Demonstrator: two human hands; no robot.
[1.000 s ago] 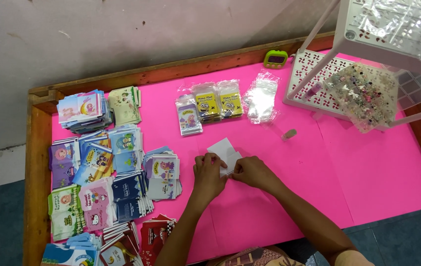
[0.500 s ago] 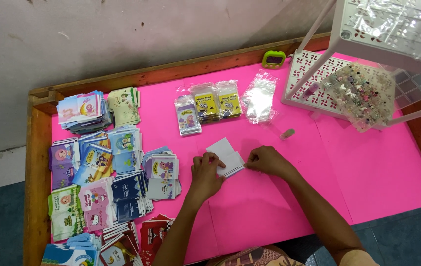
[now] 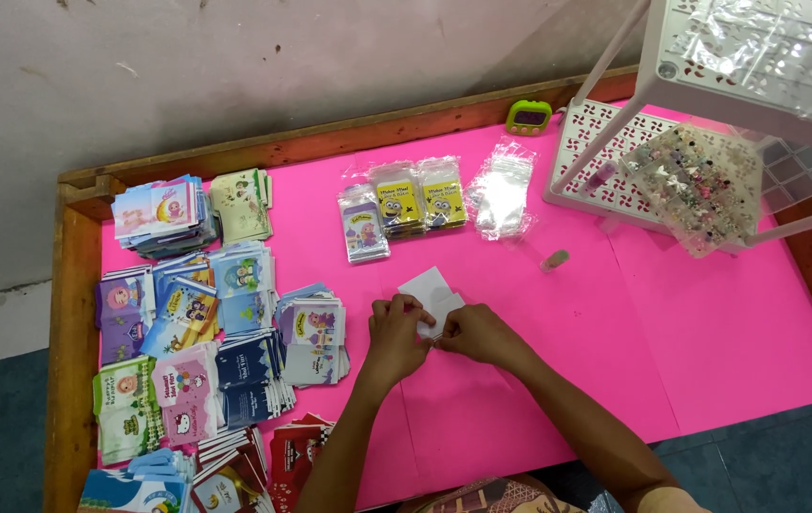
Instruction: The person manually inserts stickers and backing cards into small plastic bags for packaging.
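Observation:
My left hand [image 3: 396,334] and my right hand [image 3: 475,332] meet over the middle of the pink table top [image 3: 710,332]. Both pinch the near edge of a small white packet [image 3: 428,290] that lies flat on the pink surface. The fingers of each hand are curled onto the packet, and its near corner is hidden under them. Just left of my left hand lies a pile of small printed cards [image 3: 313,328].
Several stacks of colourful printed cards [image 3: 187,313] fill the left side. Clear-bagged packets [image 3: 404,201] and empty clear bags [image 3: 503,190] lie at the back. A white perforated rack [image 3: 710,57] with a bag of beads [image 3: 696,185], a green timer [image 3: 528,116], a small cork-like piece [image 3: 554,258], the wooden rim [image 3: 68,361].
My right hand moved back left to the white packet and joins the left hand on it. The packet shifted slightly.

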